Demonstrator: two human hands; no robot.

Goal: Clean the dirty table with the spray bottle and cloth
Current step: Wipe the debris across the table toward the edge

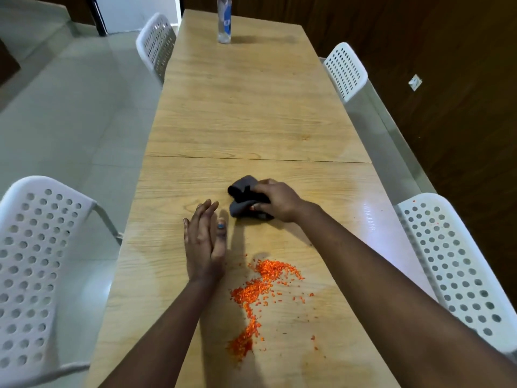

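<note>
We see right hand gripping crumpled dark grey cloth on bench, fingers curled round it. Left hand flat, fingers straight, edge-on to bench, holding nothing. Orange crumbs lie at 6 o'clock from cloth, near, trail running 12-to-6; right hand nearer cloth, left hand at 10 o'clock from crumbs. We judge sweep goes toward us. Spray bottle well apart at 12 o'clock, top cut off by frame. Part of cloth hidden under palm.
</note>
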